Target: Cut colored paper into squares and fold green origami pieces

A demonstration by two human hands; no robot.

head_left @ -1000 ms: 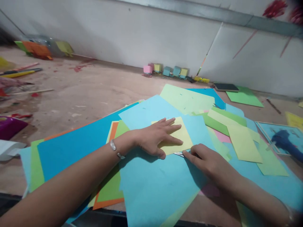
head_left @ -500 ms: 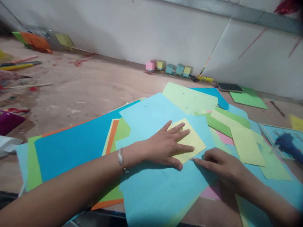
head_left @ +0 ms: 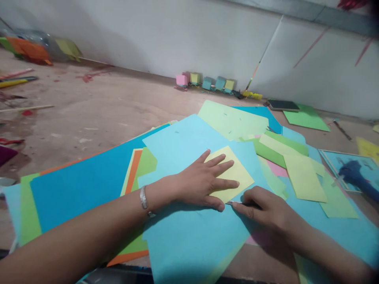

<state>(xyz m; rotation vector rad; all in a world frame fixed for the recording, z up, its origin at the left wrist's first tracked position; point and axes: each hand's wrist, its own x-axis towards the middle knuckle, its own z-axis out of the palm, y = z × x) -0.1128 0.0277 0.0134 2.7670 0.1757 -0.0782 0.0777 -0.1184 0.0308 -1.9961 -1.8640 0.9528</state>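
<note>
My left hand [head_left: 204, 179] lies flat with fingers spread, pressing on a pale yellow paper sheet [head_left: 237, 175]. In my right hand [head_left: 266, 209] is a slim craft knife [head_left: 229, 203], with its silver tip at the lower edge of the yellow sheet, close to my left thumb. Most of its handle is hidden by my fingers. Beneath both hands spreads a light blue sheet [head_left: 189, 244]. The yellow sheet's left part is covered by my left hand.
Blue card [head_left: 79, 181] over green and orange sheets lies left. Yellow paper pieces [head_left: 304, 177] and a blue glue gun [head_left: 355, 173] are at right. Small paper cubes [head_left: 207, 83] line the wall, near a phone [head_left: 283, 105]. Pencil-like sticks lie far left.
My right hand has drawn the craft knife left and slightly nearer along the yellow sheet's lower edge, toward my left thumb. My left hand stays spread on the sheet. The view has shifted slightly.
</note>
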